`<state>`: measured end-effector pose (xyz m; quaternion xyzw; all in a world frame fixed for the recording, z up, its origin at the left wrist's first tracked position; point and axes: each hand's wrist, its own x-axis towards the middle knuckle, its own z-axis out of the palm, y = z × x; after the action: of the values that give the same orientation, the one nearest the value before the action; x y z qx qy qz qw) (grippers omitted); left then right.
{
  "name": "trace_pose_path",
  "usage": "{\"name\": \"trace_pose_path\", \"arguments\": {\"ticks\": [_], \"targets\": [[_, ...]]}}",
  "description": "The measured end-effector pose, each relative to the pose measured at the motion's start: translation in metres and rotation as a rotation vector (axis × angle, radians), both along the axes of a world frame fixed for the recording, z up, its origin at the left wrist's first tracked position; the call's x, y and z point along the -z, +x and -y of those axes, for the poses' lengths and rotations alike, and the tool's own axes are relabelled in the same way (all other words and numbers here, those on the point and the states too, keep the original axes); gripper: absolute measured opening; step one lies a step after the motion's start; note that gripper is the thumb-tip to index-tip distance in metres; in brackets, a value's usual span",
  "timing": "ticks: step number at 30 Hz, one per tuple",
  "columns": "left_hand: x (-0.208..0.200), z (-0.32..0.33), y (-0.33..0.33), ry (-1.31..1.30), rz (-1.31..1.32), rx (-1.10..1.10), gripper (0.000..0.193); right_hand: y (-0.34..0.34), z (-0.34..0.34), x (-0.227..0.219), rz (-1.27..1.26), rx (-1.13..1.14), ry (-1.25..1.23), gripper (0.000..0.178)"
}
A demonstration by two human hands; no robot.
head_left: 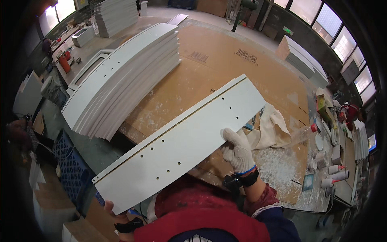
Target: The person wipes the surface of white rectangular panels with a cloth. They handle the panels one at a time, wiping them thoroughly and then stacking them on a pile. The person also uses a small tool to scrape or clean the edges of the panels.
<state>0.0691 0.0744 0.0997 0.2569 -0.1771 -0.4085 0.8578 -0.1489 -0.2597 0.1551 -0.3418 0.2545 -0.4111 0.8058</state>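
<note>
A long white panel point(197, 137) lies slantwise across the front of me, tilted over the table's near edge. Drilled holes dot its face, and a narrow groove runs along its far long edge. My right hand point(238, 153), in a pale knitted glove, grips the near long edge toward the right end, thumb on top. At the lower left corner my left hand point(110, 209) holds the panel's end; most of its fingers are hidden beneath the board. Right of the panel lies a crumpled cream cloth point(275, 127), close to my gloved hand.
A tall stack of similar white panels point(129, 76) stands at left on the cardboard-covered table point(225, 48). A clear bottle point(300, 136) and several glue bottles point(338, 176) occupy the right side. White powder covers the near right. More boards point(304, 60) are piled at far right; a blue crate point(68, 167) sits lower left.
</note>
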Motion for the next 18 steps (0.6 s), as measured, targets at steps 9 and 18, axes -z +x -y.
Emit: {"name": "trace_pose_path", "arguments": {"ticks": [9,18], "targets": [[0.001,0.006,-0.027,0.549,-0.019,-0.223,0.068,0.008,0.011,0.013,-1.073,-0.158,-0.69,0.021],[0.006,0.019,-0.024,0.544,-0.048,-0.121,0.067,0.075,-0.063,0.0,-0.531,-0.536,-1.901,0.077]]}}
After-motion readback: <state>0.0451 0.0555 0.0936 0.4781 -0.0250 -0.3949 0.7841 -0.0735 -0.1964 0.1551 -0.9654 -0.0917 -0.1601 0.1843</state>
